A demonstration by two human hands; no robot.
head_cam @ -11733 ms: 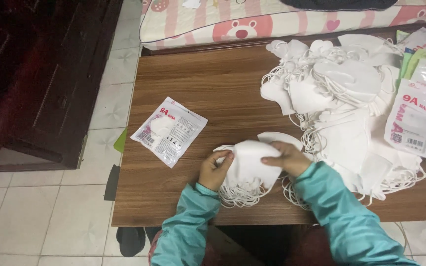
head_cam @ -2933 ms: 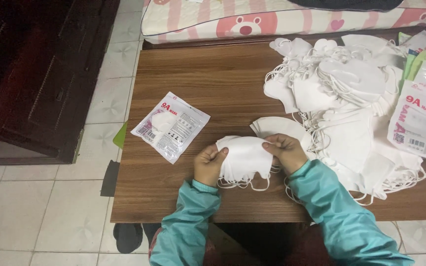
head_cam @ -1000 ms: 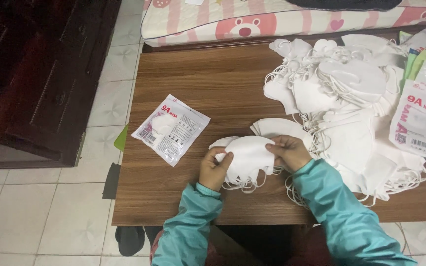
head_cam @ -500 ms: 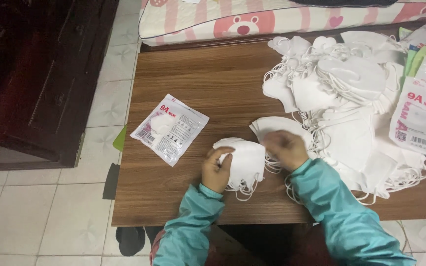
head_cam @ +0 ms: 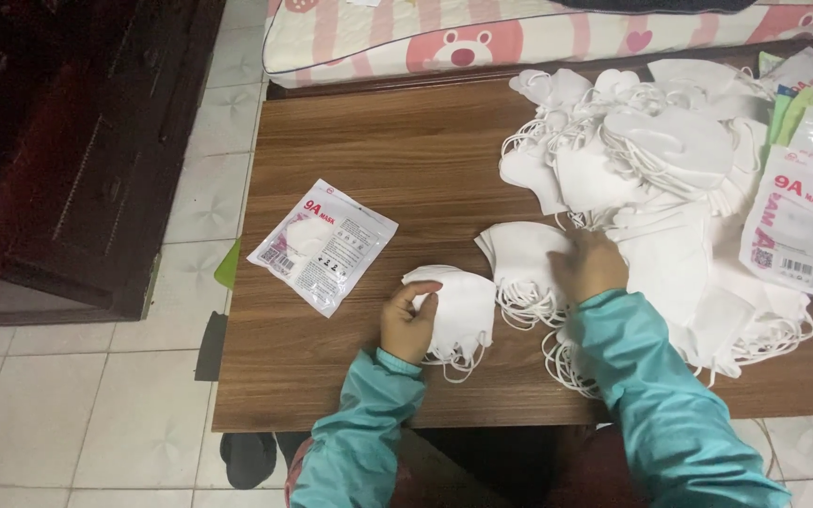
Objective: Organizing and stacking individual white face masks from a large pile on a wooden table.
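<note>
On the brown wooden bench (head_cam: 406, 150), the left hand (head_cam: 409, 323) grips a folded white fabric face mask (head_cam: 458, 310) at its left edge, while the right hand (head_cam: 592, 267) rests on a small stack of white masks (head_cam: 521, 259) just beside it. A sealed clear packet with a mask inside (head_cam: 322, 245) lies to the left, and a big loose heap of white masks with ear loops (head_cam: 651, 169) fills the right side.

The folded mask (head_cam: 458, 310) gripped in the left hand (head_cam: 408, 325) looks like soft, matt white non-woven cloth, as do the masks (head_cam: 524, 263) under the right hand (head_cam: 590, 268) and the heap (head_cam: 651, 160) beyond it. To the left of the left hand lies a glossy, crinkled plastic packet (head_cam: 322, 245). Under both hands the table (head_cam: 406, 141) shows smooth brown wood grain with a slight sheen.
</note>
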